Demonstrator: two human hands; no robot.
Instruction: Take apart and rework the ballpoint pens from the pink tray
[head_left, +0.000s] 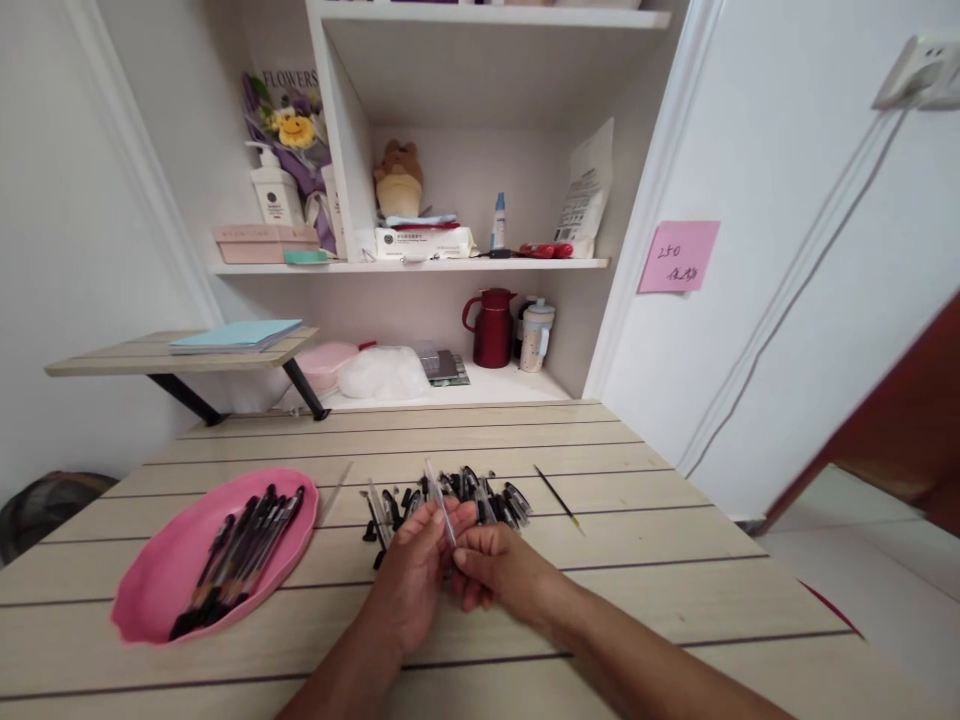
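Both my hands meet over the near middle of the wooden table (675, 590). My left hand (416, 575) and my right hand (491, 572) are closed together on a clear pen barrel (437, 498) that sticks up and away from the fingers. Just beyond the hands lies a heap of loose black pen parts (465, 492). A single thin pen refill (558, 496) lies to the right of the heap. At the left, a pink oval tray (161, 585) holds several assembled black pens (244, 555).
Another clear barrel (334, 492) lies between tray and heap. Behind the table stand white shelves with a red jug (493, 327), a white cup (536, 336), bottles, boxes and a plush toy. A small side shelf (150, 358) carries a blue folder. A pink note (677, 257) hangs on the right wall.
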